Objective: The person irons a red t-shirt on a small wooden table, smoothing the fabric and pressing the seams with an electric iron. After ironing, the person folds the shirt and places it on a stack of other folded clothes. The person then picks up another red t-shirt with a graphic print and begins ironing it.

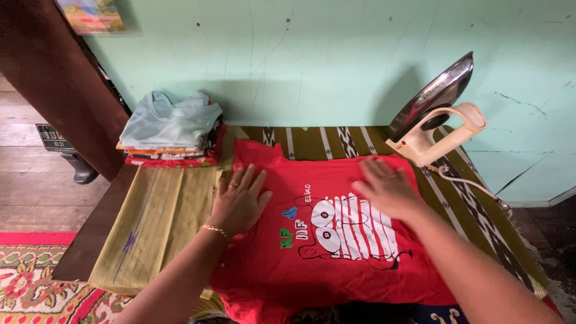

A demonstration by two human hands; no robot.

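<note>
Stack of folded clothes [170, 129] at the far left edge, with bare yellow cloth [157, 225] in front. Left hand [239, 201] flat and open on the red shirt [336, 240], holding nothing; right hand [386, 187] flat and open too, near the shirt's far edge. Iron [437, 114] standing upright just beside the right hand, striped cloth [480, 210] bare along the right edge.

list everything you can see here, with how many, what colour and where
T-shirt: one, red with a white and black print, spread flat on the table under both hands
Iron: one, cream with a metal soleplate, standing on its heel at the table's far right
Iron cord: one, cream, trailing off the right edge
Folded clothes: one stack, pale blue on top, far left corner
Table cover: one, olive-yellow cloth, left part
Striped cloth: one, olive with patterned bands, beneath the shirt
Rug: one, red patterned, floor at left
Left hand: flat on the shirt, gold bracelet and ring
Right hand: flat on the shirt
</note>
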